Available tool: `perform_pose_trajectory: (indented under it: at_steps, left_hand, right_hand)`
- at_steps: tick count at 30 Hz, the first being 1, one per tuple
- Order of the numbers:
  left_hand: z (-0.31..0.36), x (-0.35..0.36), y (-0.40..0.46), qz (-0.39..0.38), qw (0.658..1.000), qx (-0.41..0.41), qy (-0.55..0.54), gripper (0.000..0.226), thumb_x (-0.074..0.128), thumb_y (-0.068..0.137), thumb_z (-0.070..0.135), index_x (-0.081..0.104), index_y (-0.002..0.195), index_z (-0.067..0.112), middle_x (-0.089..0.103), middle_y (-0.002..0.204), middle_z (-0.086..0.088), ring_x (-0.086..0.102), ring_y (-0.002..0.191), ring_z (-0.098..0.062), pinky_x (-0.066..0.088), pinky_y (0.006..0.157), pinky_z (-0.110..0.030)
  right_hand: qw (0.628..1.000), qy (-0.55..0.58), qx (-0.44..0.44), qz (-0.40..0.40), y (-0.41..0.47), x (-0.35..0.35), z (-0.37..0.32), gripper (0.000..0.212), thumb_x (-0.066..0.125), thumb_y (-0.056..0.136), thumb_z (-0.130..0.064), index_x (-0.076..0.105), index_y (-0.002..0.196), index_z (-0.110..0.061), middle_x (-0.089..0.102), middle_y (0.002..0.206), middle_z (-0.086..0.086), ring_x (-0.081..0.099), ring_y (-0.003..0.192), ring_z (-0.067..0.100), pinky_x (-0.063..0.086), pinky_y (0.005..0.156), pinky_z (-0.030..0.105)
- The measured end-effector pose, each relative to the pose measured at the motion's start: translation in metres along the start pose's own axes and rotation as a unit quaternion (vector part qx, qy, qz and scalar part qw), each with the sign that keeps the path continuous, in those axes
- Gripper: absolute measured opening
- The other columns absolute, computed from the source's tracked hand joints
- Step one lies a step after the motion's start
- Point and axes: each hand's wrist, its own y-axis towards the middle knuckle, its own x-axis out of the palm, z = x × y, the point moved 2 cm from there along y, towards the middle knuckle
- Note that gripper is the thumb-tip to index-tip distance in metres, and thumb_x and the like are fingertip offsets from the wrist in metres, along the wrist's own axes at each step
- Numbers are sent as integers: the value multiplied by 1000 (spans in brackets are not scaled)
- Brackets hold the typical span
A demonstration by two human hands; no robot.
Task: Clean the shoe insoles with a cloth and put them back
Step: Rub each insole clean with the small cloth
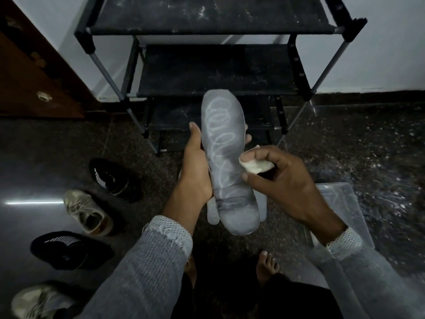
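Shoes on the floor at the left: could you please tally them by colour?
Black shoes: 2
Beige shoes: 2
Total: 4

A black metal-framed shoe rack (216, 72) with dusty fabric shelves is standing at the far centre, against a white wall (391, 42). A dark skirting strip (372, 97) is running along the wall base on the right. A brown wooden door (30, 72) is occupying the far left. The dark speckled stone floor (368, 153) is spreading across the scene, and on the near left it is reflecting a bright streak of light (34, 203).
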Motion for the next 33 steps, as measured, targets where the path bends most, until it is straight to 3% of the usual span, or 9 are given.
perform_pose_trajectory:
  at_steps: [4,10,12,14,18,21,24,28,33]
  left_hand:
    - [4,0,1,-73,996,3,-48,89,16,91,74,47,139,6,52,142,-14,51,129,-30,44,105,-46]
    - [11,-4,0,-67,996,27,-60,74,26,97,61,46,141,4,51,142,-14,59,116,-26,57,86,-41]
    - [11,-7,1,-52,997,31,-43,74,28,96,60,47,139,3,52,142,-13,57,117,-26,55,92,-44]
    - [8,-10,4,-32,999,39,-14,74,26,96,62,56,132,4,58,135,-13,58,117,-27,50,98,-43]
    - [0,-5,2,-31,999,22,23,75,25,94,67,72,107,10,71,98,-10,68,81,-18,55,73,-32]
    - [-7,1,2,-12,999,0,34,74,29,94,66,60,125,7,71,91,-9,69,77,-18,56,69,-31]
    - [-13,11,-1,5,999,8,49,68,36,95,60,53,134,6,66,106,-12,66,92,-21,55,77,-35]
    - [-21,22,-7,-5,999,14,35,64,39,93,52,49,138,8,56,135,-18,52,128,-29,38,111,-43]
    - [-25,11,1,-32,999,-8,-11,68,35,97,57,49,139,6,52,139,-22,47,132,-35,34,113,-49]
  right_hand:
    - [1000,-2,-8,-28,1,1,-5,27,71,76,-11,67,102,-19,63,107,4,61,103,17,51,90,31]
    - [998,-38,-13,-46,4,6,-8,25,75,77,-21,69,102,-20,62,108,-2,61,103,16,53,88,35]
    - [999,-39,-16,-32,7,4,-13,22,72,81,-22,70,102,-16,62,107,-1,63,102,14,53,87,30]
    - [999,-29,-18,9,12,-1,-16,13,66,89,-12,70,101,-10,63,107,3,65,98,12,52,85,26]
    - [990,-61,-26,128,23,-7,-19,16,61,90,-3,68,100,-14,67,104,2,66,95,9,55,84,27]
    - [987,-31,-19,154,26,-2,-22,18,63,88,0,64,100,-13,69,100,-5,67,91,9,57,72,25]
    - [984,-48,-17,169,28,7,-24,22,66,88,-6,60,102,-22,68,99,-10,67,93,9,58,75,32]
    - [972,-132,-33,193,28,8,-25,18,67,90,-19,60,106,-21,66,99,-13,64,94,4,55,81,27]
    - [959,-220,-88,154,24,16,-28,22,64,89,-6,61,105,-21,61,95,-18,59,90,-4,45,78,7]
